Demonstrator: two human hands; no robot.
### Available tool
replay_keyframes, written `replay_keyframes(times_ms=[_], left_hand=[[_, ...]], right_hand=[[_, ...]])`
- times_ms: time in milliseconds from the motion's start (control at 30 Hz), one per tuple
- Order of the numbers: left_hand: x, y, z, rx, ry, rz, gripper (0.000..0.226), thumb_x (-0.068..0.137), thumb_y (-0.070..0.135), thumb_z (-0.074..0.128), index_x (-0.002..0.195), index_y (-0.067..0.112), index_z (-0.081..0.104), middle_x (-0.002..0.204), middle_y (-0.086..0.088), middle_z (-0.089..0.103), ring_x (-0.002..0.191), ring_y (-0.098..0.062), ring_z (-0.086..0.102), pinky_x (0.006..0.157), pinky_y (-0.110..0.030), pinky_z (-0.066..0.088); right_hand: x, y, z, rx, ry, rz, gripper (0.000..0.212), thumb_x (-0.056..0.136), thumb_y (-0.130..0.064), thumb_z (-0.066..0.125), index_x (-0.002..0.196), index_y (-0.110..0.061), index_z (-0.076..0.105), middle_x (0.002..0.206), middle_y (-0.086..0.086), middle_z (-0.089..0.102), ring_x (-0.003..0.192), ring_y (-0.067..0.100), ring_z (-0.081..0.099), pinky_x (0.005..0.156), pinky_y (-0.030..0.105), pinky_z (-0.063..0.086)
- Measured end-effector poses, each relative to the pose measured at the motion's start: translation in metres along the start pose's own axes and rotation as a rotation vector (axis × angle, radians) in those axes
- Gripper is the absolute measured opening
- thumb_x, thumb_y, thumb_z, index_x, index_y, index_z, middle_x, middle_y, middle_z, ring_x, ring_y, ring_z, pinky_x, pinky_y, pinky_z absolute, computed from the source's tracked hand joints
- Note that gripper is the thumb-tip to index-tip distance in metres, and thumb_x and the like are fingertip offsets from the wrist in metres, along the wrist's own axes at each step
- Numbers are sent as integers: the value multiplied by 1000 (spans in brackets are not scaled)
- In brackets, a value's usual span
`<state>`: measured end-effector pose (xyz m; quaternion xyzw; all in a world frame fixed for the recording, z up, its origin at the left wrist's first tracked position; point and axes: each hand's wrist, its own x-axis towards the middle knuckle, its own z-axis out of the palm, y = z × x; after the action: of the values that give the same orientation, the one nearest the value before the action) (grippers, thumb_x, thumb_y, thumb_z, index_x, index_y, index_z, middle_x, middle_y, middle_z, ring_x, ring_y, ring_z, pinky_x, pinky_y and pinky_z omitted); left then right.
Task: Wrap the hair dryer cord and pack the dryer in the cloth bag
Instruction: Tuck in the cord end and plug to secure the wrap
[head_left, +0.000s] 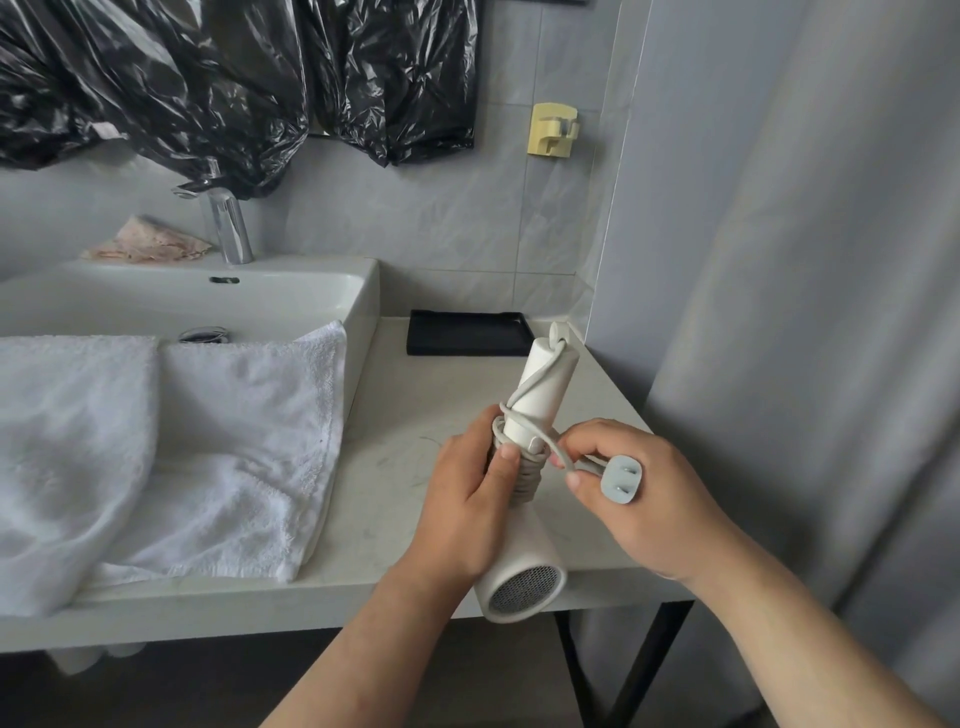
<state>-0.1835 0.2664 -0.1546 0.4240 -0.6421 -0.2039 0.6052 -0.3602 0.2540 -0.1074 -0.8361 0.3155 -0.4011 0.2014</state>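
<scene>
1. Head view: the hair dryer (524, 551) is held just above the counter (395, 483), with its grille end toward the person and its handle pointing away toward the wall.
2. Same view: the left hand (475, 504) grips the dryer at the neck. Its thumb presses on the cord (522, 475), which lies coiled there in several tight turns, with one strand running up the handle.
3. Same view: the right hand (644, 499) pinches the short free end of the cord, fingers curled, with the plug (621, 480) lying against them, prongs up.
4. The step in hand looks like securing the tail. Keep the left thumb firmly on the coils so they cannot loosen while the right hand works.
5. Tuck the tail under a neighbouring turn rather than forcing another loop, since very little slack is left.
6. Do not bend the cord sharply at the plug, and lay the prongs flat against the body so they will not snag on fabric.
7. No cloth bag can be made out with certainty here, so it has to be found before packing. A towel (208, 441) lies over the sink (363, 291) edge beside the work.
</scene>
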Motion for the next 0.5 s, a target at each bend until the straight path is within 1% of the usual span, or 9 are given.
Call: replay_keyframes(times_ms=[100, 133, 167, 200, 233, 267, 300, 400, 500], left_hand=[[2, 4, 0, 70, -23, 36, 35, 101, 34, 37, 100, 9, 62, 87, -3, 65, 81, -27, 59, 74, -52, 45], [2, 3, 1, 89, -33, 22, 36, 100, 37, 37, 107, 12, 62, 90, 1, 66, 85, -23, 60, 78, -50, 46], [1, 1, 2, 104, -41, -20, 41, 99, 43, 36, 122, 19, 59, 97, 6, 66, 94, -21, 61, 85, -48, 47], [0, 0, 3, 123, -41, -68, 48, 98, 49, 36, 138, 27, 49, 103, 10, 66, 103, -20, 60, 93, -44, 46], [-1, -1, 4, 136, -41, -91, 54, 96, 53, 36, 147, 35, 38, 107, 11, 65, 109, -19, 58, 98, -43, 44], [-1, -1, 4, 145, -47, -87, 53, 96, 54, 37, 147, 40, 36, 110, 12, 65, 110, -18, 57, 99, -43, 44], [-1, 1, 5, 149, -51, -67, 47, 96, 52, 38, 143, 42, 41, 111, 14, 66, 109, -18, 57, 98, -44, 44], [1, 8, 5, 141, -47, -28, 30, 98, 43, 40, 124, 39, 53, 100, 15, 65, 98, -18, 58, 89, -46, 46], [0, 3, 4, 130, -32, -27, 29, 97, 44, 40, 122, 37, 54, 97, 9, 66, 96, -26, 58, 86, -51, 46]], right_hand=[[2, -6, 0, -37, 39, -47, 12, 83, -26, 61, 81, -14, 63, 77, -4, 60, 77, 17, 56, 68, 27, 46], [2, -8, 0, -59, 52, -59, 13, 83, -27, 62, 78, -15, 62, 74, -8, 57, 75, 14, 53, 67, 21, 43], [3, -8, 0, -85, 61, -62, 13, 84, -26, 63, 76, -15, 61, 71, -11, 54, 74, 12, 52, 66, 17, 40], [4, -8, 0, -114, 69, -52, 14, 83, -25, 65, 74, -16, 59, 70, -12, 52, 73, 10, 51, 65, 15, 38], [4, -6, 0, -139, 73, -29, 16, 84, -25, 66, 73, -16, 58, 70, -12, 52, 73, 10, 51, 64, 15, 38], [5, -6, 0, -157, 72, 6, 19, 84, -26, 68, 71, -18, 57, 71, -10, 53, 73, 11, 52, 63, 15, 39], [5, -6, 0, -165, 66, 44, 21, 85, -26, 70, 70, -20, 55, 72, -7, 53, 73, 12, 52, 62, 14, 39], [3, -8, -1, -157, 50, 101, 25, 81, -28, 75, 71, -22, 52, 69, -5, 51, 67, 12, 49, 57, 16, 37], [1, -9, -2, -70, 53, 162, 27, 76, -38, 78, 76, -25, 54, 72, -2, 59, 63, 9, 50, 57, 24, 41]])
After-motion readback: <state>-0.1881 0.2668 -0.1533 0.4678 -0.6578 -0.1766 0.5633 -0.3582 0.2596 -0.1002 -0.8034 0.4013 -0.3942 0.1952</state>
